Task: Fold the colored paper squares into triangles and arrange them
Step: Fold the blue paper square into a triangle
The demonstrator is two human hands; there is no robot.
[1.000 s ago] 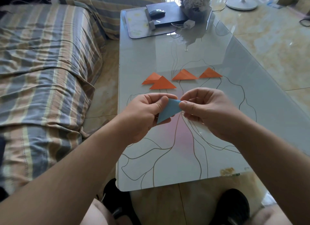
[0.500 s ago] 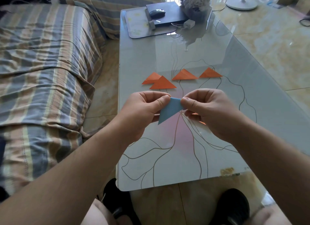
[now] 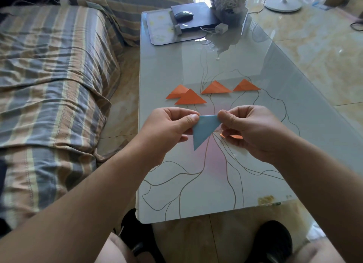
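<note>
Blue paper triangle (image 3: 202, 130) pinched between both hands — left (image 3: 169, 128), right (image 3: 253, 129) — above table (image 3: 275, 70).

Glass table (image 3: 255, 164) bears four orange triangles (image 3: 190, 97) (two overlapping).

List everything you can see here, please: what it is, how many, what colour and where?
blue paper triangle: one, light blue, held above the table between both hands
orange paper triangles: four, orange, in a row on the table beyond the hands; the two at the left overlap
orange paper: one scrap showing, orange, mostly hidden under the right hand
table: one, glossy grey-white with brown line pattern, centre
mouse: one, black, on a dark flat box at the far end
mat: one, pale with dark edge, far end
sofa cover: one, striped, left
fan base: one, white, floor, top right
left hand: pinches the triangle's left corner
right hand: pinches its right corner
</note>
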